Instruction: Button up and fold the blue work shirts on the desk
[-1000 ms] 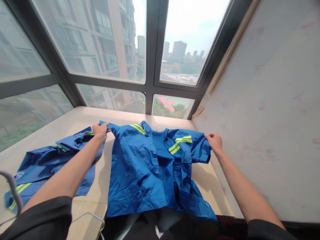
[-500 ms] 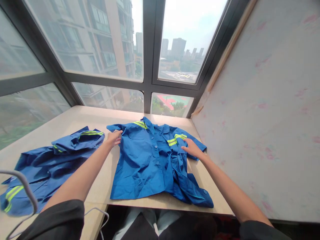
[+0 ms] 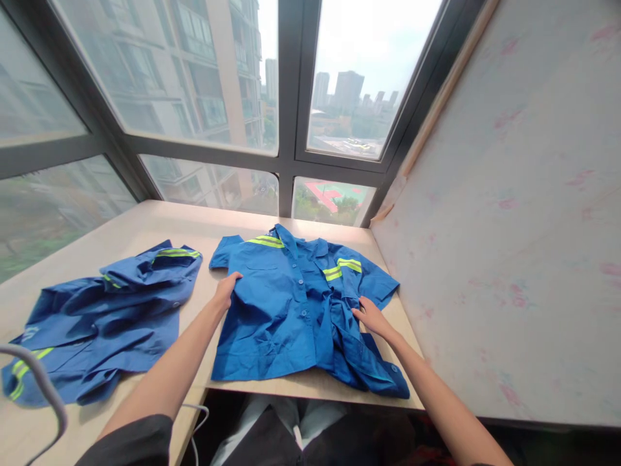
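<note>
A blue short-sleeved work shirt [image 3: 272, 323] with yellow-green reflective stripes lies front up, its collar toward the window. Its left half is spread fairly flat, while the right front is bunched and folded over near the hem. My left hand [image 3: 226, 291] grips the shirt's left side edge below the sleeve, thumb on top and the other fingers partly hidden. On the opposite side, my right hand [image 3: 372, 317] pinches the fabric below the right sleeve. A second blue work shirt [image 3: 130, 323] with similar stripes lies crumpled to the left, beyond my left forearm.
Both shirts lie on a pale wooden tabletop [image 3: 194, 223] under grey-framed windows [image 3: 286, 116]. A flower-patterned wall [image 3: 485, 226] borders the right side. A grey curved tube [image 3: 53, 388] stands at lower left, and a white cable [image 3: 196, 421] hangs by the front edge.
Both hands have moved down the shirt's sides toward me and closed on its edges. The left sleeve, let go, now lies spread out further. The second shirt stays in place.
</note>
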A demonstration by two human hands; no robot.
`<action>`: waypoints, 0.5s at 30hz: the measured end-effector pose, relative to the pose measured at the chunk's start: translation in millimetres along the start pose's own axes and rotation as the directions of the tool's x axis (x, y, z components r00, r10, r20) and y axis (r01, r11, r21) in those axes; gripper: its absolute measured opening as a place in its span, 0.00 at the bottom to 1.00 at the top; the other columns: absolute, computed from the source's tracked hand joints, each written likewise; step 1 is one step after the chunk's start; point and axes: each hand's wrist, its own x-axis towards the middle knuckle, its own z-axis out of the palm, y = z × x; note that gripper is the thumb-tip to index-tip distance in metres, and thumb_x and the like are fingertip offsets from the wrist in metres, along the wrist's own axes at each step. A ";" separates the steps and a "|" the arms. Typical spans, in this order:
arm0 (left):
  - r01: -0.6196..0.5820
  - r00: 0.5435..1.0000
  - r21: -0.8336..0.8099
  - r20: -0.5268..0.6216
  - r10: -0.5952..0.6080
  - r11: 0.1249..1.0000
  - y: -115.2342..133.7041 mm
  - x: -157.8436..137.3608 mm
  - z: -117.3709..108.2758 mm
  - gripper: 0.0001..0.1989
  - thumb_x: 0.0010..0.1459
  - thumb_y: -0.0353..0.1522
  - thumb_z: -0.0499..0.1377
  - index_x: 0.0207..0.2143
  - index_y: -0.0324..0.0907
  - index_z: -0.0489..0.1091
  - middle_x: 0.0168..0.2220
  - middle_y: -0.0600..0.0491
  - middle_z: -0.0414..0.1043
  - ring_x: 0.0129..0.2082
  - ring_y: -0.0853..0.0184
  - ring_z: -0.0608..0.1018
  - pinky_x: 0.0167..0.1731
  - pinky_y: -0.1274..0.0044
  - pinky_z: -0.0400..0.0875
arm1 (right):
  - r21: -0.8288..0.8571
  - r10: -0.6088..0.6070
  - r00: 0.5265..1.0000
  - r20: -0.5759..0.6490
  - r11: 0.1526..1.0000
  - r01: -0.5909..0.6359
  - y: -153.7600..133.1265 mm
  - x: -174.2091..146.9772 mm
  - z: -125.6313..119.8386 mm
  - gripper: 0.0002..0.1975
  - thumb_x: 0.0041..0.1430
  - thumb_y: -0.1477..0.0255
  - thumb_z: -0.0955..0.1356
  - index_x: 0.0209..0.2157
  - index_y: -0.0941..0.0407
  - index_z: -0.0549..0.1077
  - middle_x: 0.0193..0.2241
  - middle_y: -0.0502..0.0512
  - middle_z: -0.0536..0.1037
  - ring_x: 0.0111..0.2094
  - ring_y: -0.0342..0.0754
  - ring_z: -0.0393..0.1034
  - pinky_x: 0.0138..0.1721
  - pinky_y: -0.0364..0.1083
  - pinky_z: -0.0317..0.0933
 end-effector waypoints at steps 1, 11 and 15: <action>-0.011 1.000 -0.049 -0.022 0.010 0.999 -4.0 -5.0 4.3 0.13 0.45 0.38 0.65 0.31 0.40 0.69 0.21 0.57 0.70 0.23 0.67 0.74 0.27 0.76 0.71 | -0.008 -0.001 1.000 -0.003 1.000 0.001 0.7 -1.5 4.1 0.23 0.60 0.66 0.65 0.54 0.60 0.72 0.59 0.67 0.70 0.65 0.61 0.58 0.64 0.58 0.51; 0.180 0.943 -0.225 0.317 -0.103 0.957 -61.0 -91.9 -27.0 0.13 0.52 0.42 0.57 0.30 0.41 0.68 0.20 0.54 0.70 0.18 0.66 0.73 0.18 0.77 0.67 | -0.158 0.042 0.998 -0.040 0.986 -0.048 0.0 -13.8 24.6 0.22 0.68 0.65 0.58 0.53 0.62 0.70 0.66 0.72 0.58 0.68 0.60 0.50 0.63 0.62 0.49; 0.189 0.889 -0.047 0.432 -0.151 0.981 -82.1 -103.6 -54.0 0.23 0.51 0.54 0.50 0.26 0.43 0.62 0.16 0.59 0.61 0.10 0.74 0.59 0.10 0.83 0.44 | -0.066 0.102 0.994 -0.027 0.992 -0.104 -6.2 -11.7 18.4 0.24 0.68 0.59 0.56 0.48 0.61 0.74 0.65 0.71 0.60 0.68 0.60 0.50 0.63 0.63 0.47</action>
